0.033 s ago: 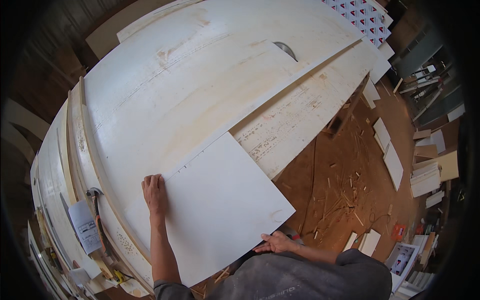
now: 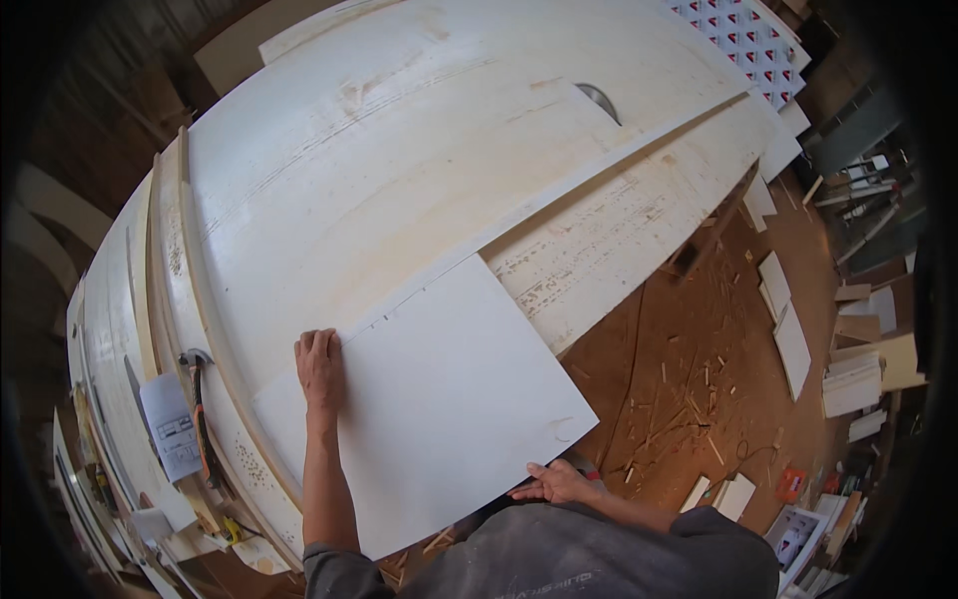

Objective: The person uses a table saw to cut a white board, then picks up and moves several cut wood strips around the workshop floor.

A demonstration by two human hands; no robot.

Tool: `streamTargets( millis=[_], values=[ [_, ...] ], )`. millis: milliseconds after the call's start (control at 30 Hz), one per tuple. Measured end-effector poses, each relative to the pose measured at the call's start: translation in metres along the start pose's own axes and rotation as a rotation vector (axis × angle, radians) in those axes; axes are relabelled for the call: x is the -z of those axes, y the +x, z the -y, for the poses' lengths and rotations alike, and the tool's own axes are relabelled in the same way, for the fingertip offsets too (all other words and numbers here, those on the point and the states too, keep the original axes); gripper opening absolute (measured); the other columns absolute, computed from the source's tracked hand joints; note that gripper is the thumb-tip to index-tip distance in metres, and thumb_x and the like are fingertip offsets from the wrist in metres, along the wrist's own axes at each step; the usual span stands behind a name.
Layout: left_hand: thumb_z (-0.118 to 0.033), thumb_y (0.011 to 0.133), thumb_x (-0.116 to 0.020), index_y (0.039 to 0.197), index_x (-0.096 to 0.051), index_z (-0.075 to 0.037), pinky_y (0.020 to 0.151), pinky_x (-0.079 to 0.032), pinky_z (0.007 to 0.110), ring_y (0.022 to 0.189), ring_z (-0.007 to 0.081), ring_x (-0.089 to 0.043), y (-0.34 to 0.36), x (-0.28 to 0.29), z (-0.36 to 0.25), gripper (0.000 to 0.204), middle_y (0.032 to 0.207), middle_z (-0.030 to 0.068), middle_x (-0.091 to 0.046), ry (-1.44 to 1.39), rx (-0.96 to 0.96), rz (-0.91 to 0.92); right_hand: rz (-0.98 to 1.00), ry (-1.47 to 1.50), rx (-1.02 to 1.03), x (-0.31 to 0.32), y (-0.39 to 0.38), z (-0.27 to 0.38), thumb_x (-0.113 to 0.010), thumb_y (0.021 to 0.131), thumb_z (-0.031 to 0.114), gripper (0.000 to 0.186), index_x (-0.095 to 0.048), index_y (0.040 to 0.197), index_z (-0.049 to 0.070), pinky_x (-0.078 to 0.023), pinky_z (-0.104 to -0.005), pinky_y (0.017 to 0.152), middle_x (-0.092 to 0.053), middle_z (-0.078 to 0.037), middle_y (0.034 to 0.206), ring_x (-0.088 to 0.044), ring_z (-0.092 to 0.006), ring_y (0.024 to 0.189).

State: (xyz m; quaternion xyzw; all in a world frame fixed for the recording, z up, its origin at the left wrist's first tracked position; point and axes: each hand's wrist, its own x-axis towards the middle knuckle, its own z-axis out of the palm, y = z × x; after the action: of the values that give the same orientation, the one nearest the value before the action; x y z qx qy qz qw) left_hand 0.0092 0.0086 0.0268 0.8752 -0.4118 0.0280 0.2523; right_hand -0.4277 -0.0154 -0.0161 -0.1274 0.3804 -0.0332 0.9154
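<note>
A white rectangular board (image 2: 449, 399) lies on the large pale worktable, its near right part sticking out past the table's edge over the floor. Small dark marks run along its far edge, beside a long straight strip (image 2: 619, 165). My left hand (image 2: 319, 367) is closed at the board's far left edge, fingers curled and knuckles up. At the near edge my right hand (image 2: 557, 482) grips the board, thumb on top and fingers underneath. Behind that hand is a dark thing with a red edge, mostly hidden. A round saw blade (image 2: 599, 103) stands up through the worktable (image 2: 349, 180) farther off.
On the left, a hammer (image 2: 202, 419) and a printed sheet (image 2: 170, 427) lie by a raised wooden strip (image 2: 215, 309). A yellow tape measure (image 2: 236, 529) is nearer. Wood scraps litter the brown floor (image 2: 639, 399); offcuts (image 2: 853, 384) are stacked at right.
The whole view has shifted slightly, so the table and floor appear a little farther right. Both hands keep their places on the board.
</note>
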Motion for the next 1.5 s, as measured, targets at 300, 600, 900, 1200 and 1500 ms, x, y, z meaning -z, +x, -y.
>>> streamTargets(
  millis=[300,600,900,1200,1500],
  values=[
    [-0.011,0.087,-0.060,0.089,-0.064,-0.007,0.084,-0.045,0.039,0.092,0.0302,-0.053,0.006,-0.008,0.012,0.006,0.093,0.0105,-0.059,-0.044,-0.029,-0.177,-0.096,-0.139,0.027,-0.010,0.005,0.014,-0.045,0.101,0.019,0.043,-0.031,0.130,-0.010,-0.058,-0.0501,0.086,-0.051,-0.026,0.122,-0.060,-0.0444,0.105],
    [-0.019,0.089,-0.059,0.083,-0.061,-0.009,0.090,-0.042,0.038,0.094,0.0262,-0.053,-0.016,-0.005,0.015,0.012,0.090,0.0094,-0.056,-0.032,0.039,-0.215,-0.151,-0.386,-0.067,-0.014,0.006,-0.006,-0.046,0.101,0.028,0.050,-0.036,0.130,-0.011,-0.057,-0.0459,0.087,-0.054,-0.025,0.121,-0.062,-0.0371,0.101],
    [-0.016,0.088,-0.059,0.090,-0.064,-0.010,0.085,-0.043,0.039,0.093,0.0305,-0.052,0.017,0.002,0.000,0.009,0.093,0.0107,-0.057,-0.089,-0.045,-0.139,-0.082,-0.317,-0.093,-0.041,0.013,-0.009,-0.045,0.101,0.021,0.046,-0.033,0.130,-0.014,-0.054,-0.0492,0.093,-0.050,-0.027,0.126,-0.059,-0.0419,0.109],
    [-0.017,0.093,-0.058,0.100,-0.067,-0.010,0.085,-0.043,0.039,0.093,0.0282,-0.052,0.038,-0.017,-0.003,0.014,0.096,0.0096,-0.059,0.064,0.021,-0.067,0.021,-0.163,-0.069,-0.058,0.022,0.017,-0.047,0.101,0.020,0.046,-0.035,0.132,-0.012,-0.055,-0.0385,0.093,-0.050,-0.023,0.130,-0.059,-0.0337,0.112],
    [-0.017,0.095,-0.054,0.103,-0.066,-0.008,0.089,-0.042,0.039,0.099,0.0281,-0.051,0.061,-0.016,0.006,0.017,0.103,0.0094,-0.058,0.087,0.050,-0.025,0.042,-0.195,0.008,-0.071,0.040,0.017,-0.047,0.101,0.020,0.043,-0.039,0.133,-0.009,-0.054,-0.0389,0.093,-0.053,-0.021,0.128,-0.061,-0.0310,0.110]
  ],
)
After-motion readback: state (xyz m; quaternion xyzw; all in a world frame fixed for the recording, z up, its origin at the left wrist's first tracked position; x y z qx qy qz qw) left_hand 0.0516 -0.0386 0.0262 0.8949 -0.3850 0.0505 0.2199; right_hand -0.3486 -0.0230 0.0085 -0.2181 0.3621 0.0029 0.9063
